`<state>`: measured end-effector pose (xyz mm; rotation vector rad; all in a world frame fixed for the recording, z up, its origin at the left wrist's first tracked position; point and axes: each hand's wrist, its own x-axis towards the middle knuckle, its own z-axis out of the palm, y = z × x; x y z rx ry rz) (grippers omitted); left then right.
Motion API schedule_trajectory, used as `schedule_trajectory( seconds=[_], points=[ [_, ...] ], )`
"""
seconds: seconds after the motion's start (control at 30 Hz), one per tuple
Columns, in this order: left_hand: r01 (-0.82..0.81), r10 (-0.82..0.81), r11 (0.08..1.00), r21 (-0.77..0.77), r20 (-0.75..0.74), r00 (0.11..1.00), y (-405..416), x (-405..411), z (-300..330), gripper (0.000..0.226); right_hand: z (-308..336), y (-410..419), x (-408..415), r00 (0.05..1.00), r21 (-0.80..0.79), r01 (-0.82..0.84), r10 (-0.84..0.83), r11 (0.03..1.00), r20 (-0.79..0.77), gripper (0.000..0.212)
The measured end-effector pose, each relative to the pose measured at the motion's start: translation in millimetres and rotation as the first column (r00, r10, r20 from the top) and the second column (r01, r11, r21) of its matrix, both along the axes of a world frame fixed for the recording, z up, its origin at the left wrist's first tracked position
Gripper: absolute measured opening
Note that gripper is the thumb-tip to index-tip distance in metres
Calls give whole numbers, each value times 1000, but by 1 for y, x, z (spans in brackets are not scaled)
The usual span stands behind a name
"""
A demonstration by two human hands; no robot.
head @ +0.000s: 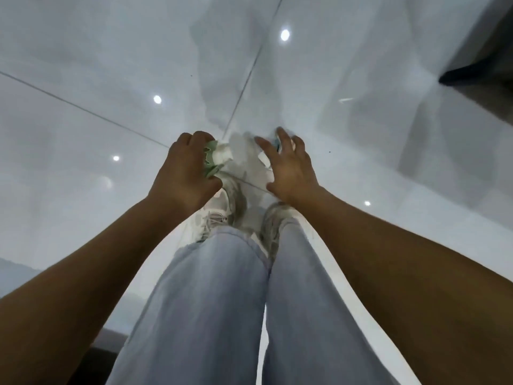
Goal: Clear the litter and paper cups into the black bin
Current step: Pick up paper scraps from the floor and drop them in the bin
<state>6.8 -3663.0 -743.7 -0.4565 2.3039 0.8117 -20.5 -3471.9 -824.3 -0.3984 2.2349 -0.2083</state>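
My left hand (184,173) grips a crushed green and white paper cup (218,155) low over the glossy white floor. My right hand (288,168) reaches down with fingers spread over a second piece of litter (265,159), a pale cup with a blue edge, mostly hidden under the fingers. Whether the fingers touch it is unclear. The black bin is not in view.
White tiled floor (111,79) with dark grout lines and ceiling-light reflections spreads all round. My legs in light blue jeans (222,301) and pale shoes (222,212) stand just below the hands. A dark furniture base (483,73) sits at the upper right.
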Motion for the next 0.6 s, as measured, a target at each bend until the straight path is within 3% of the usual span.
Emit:
schedule_trajectory(
  seconds=[0.17,0.33,0.47,0.6],
  points=[
    [-8,8,1000,25,14,1000,-2,2,-37,58,-30,6,12,984,-45,11,-19,999,-175,66],
    [-11,10,999,34,20,1000,6,-1,-37,57,-23,12,13,991,-102,79,-89,992,-99,56],
    [-9,8,999,44,24,1000,18,-10,1,58,25,13,3,989,-102,117,-125,988,-79,57],
    [2,-1,998,62,-2,1000,32,-20,80,55,120,17,-2,980,-155,178,-190,972,-65,58]
  ],
)
